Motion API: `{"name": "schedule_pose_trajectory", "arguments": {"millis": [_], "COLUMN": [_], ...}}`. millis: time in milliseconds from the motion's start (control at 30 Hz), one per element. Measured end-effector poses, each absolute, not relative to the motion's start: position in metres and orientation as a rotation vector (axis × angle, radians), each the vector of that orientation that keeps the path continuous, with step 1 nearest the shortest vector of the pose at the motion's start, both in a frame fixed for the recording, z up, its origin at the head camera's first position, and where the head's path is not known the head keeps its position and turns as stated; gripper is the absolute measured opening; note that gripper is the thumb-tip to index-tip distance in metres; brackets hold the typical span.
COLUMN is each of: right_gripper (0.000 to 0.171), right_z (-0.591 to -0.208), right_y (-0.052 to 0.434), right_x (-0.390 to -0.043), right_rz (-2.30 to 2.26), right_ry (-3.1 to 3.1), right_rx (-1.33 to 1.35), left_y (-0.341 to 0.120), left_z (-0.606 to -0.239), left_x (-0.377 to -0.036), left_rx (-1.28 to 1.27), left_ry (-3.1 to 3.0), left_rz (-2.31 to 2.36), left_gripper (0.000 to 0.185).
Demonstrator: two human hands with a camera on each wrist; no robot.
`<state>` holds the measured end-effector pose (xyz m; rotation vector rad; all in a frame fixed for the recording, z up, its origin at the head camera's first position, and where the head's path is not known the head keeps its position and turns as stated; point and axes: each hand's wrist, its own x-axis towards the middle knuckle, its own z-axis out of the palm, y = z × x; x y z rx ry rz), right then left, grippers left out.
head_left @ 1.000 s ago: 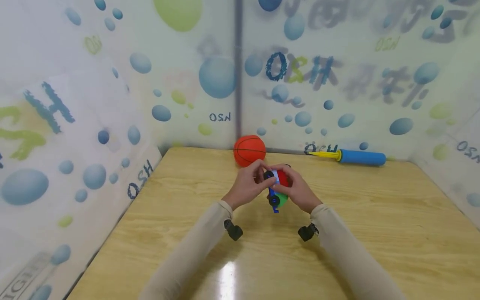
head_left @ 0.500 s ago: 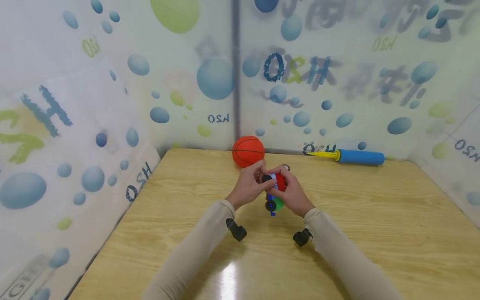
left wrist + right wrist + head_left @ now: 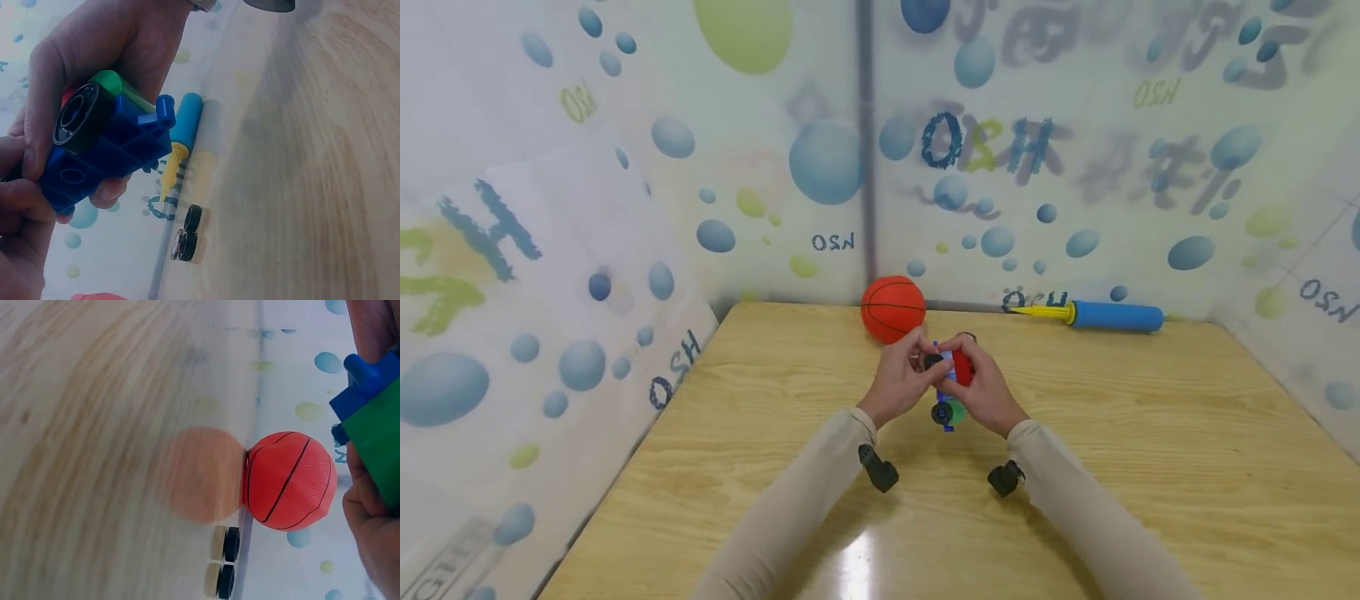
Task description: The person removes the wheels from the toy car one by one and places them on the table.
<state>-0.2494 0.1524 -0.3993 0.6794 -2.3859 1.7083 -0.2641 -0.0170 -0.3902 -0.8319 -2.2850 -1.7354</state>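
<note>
Fingers (image 3: 931,375) of the left hand (image 3: 897,379) bend in around a black wheel (image 3: 932,361) at the far end of a toy car (image 3: 125,145), thumb and forefinger seeming to pinch it; whether the wheel sits on its axle is hidden. The right hand (image 3: 990,393) grips the car's body around its red and green upper parts. The car is held above the tabletop (image 3: 1150,467), toward the far edge, turned on its side with its blue underside facing the left hand. Another wheel (image 3: 78,119) is fitted at the near end, close to a blue hook (image 3: 164,111).

At the tabletop's far edge, left of the middle, rests a red ball (image 3: 892,308); a blue pump (image 3: 1117,316) lies along the same edge toward the far right corner. Loose wheels (image 3: 193,217) lie near that edge, between ball and pump.

The car looks like hard plastic: likely light, stiff and slightly slick on its smooth faces, not fragile, though joined blocks might come apart under a sideways twist. Its blue base is probably the firmest place to hold, and a wheel is best pinched by its rim.
</note>
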Motion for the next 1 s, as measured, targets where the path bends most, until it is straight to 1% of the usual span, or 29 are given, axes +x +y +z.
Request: {"name": "schedule_pose_trajectory", "arguments": {"millis": [267,500,600,800,1000], "right_gripper": [0.036,0.037,0.039,0.042,0.044], "right_z": [-0.402,-0.408,-0.406,-0.397,-0.399], "right_y": [0.150,0.149,0.151,0.159,0.165], "right_x": [-0.247,-0.249,-0.250,-0.251,-0.250], "right_rz": [1.705,1.575,1.610,1.659,1.668], "right_ry": [-2.387,-2.399,-2.404,-2.450,-2.503], "right_rx": [0.653,0.663,0.634,0.569,0.514], "left_y": [-0.016,-0.016,-0.021,-0.031,-0.036], "left_z": [-0.395,-0.392,-0.388,-0.384,-0.387], "left_x": [-0.262,-0.263,-0.263,-0.266,-0.268], "left_rx": [-0.820,-0.887,-0.883,-0.835,-0.807], "left_ry": [-2.235,-2.254,-2.302,-2.370,-2.363], "left_rz": [-1.753,-1.479,-1.551,-1.809,-1.862], "left_gripper": [0.022,0.015,0.012,0.019,0.026]}}
